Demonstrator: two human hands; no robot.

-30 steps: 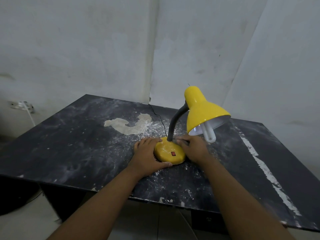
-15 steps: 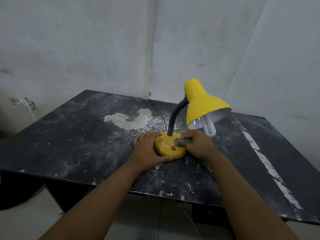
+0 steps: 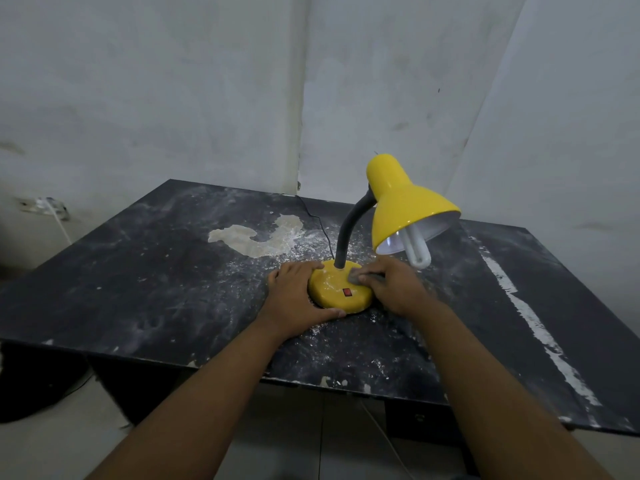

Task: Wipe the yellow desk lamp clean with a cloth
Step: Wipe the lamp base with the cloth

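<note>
**Cleaning of a yellow desk lamp (image 3: pixel 405 206)**

Upright just right of frame centre, on a dark, dust-streaked table (image 3: pixel 138 271). Round glossy base (image 3: pixel 332 287) with a small red switch (image 3: pixel 346 292); black bendable neck (image 3: pixel 349 233) rising to a cone shade (image 3: pixel 412 216) tilted toward the right, white bulb (image 3: pixel 417 249) poking out beneath.

Probably light overall, with smooth, slippery enamel. Bulb fragile, best left untouched. Neck likely to flex if pushed, so safest hold at the base rim.

Left hand (image 3: pixel 294 299) doing just that: fingers and thumb curled round the base's left edge, palm down on the table. Right hand (image 3: pixel 394 289) at the base's right side, fingers bent over a small grey cloth (image 3: pixel 355 278) pressed onto the top near the neck.

Thin black cord (image 3: pixel 322 230) trailing from the lamp toward the back wall. Pale scraped patch (image 3: pixel 256 237) left of the lamp. Bare grey walls (image 3: pixel 173 81) across the upper frame.
</note>
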